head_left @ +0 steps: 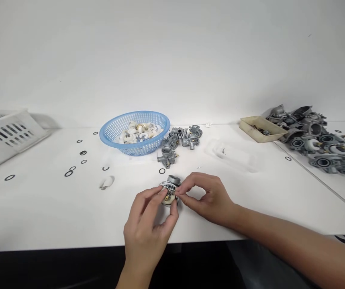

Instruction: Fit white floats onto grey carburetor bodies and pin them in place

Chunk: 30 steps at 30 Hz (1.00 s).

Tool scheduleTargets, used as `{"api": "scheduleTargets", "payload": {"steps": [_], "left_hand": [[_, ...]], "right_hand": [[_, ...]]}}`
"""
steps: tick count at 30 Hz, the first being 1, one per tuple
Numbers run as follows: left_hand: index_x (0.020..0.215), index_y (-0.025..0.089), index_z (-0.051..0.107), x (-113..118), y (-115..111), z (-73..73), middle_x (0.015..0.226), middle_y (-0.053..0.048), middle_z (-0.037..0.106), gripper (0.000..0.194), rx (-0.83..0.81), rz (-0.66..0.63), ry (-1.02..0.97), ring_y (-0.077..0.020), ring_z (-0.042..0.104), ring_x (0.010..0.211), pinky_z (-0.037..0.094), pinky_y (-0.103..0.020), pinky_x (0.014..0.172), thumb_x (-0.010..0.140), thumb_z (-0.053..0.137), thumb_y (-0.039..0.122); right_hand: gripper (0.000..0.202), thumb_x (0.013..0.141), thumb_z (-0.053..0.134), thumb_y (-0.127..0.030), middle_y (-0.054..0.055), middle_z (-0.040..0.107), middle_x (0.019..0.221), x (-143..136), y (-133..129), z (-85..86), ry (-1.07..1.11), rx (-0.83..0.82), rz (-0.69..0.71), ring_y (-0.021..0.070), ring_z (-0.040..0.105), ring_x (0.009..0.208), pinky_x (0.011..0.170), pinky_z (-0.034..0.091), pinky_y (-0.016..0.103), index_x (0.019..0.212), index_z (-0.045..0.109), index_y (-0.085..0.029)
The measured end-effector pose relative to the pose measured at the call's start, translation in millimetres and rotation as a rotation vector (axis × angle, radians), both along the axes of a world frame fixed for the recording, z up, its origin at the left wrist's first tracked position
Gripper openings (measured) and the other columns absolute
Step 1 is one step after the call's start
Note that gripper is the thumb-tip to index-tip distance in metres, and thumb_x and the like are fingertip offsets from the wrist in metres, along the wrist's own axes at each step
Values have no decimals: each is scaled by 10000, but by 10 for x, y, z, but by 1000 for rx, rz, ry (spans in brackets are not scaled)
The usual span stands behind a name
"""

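Observation:
A grey metal carburetor body [174, 179] with a white plastic float and brass jet [167, 197] rests on the white table near its front edge. The fingers and thumb of my left hand [150, 224] close around its left and front sides. From the right, my right hand [208, 198] pinches thumb and forefinger together at the carburetor's edge, by the float. Something thin seems to sit between those fingertips, too small to name. Part of the carburetor is hidden behind my fingers.
A blue basket [134, 150] holds white floats; carburetor bodies [166, 156] stand beside it. Black rubber rings [69, 174] and a loose float [108, 182] lie left. A clear tray [235, 156], a cream tray [259, 136] and piled carburetors [313, 128] are right. A white basket [6, 136] stands far left.

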<state>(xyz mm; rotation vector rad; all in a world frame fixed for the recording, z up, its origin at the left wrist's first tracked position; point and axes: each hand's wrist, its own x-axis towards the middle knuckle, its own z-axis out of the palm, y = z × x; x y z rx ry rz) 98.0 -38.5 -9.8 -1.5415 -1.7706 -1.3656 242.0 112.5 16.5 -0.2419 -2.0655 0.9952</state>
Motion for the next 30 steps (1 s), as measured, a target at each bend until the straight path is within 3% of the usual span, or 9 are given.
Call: {"api": "scheduleTargets", "payload": {"steps": [12, 30], "left_hand": [[1223, 230, 786, 125, 75, -35, 1175, -67, 814, 350, 25, 251, 121, -175, 798, 812, 659, -283, 643, 915, 909, 118], [1250, 215, 806, 99, 65, -30, 1163, -72, 818, 422, -1, 252, 148, -175, 771, 811, 644, -302, 681, 874, 956, 94]], "right_hand": [[92, 978, 834, -215, 27, 808, 871, -22, -23, 5, 13, -16, -34, 179, 760, 789, 740, 658, 315, 909, 777, -237], [155, 915, 828, -88, 15, 807, 896, -24, -20, -2, 40, -60, 17, 155, 741, 808, 777, 623, 278, 925, 764, -229]]}}
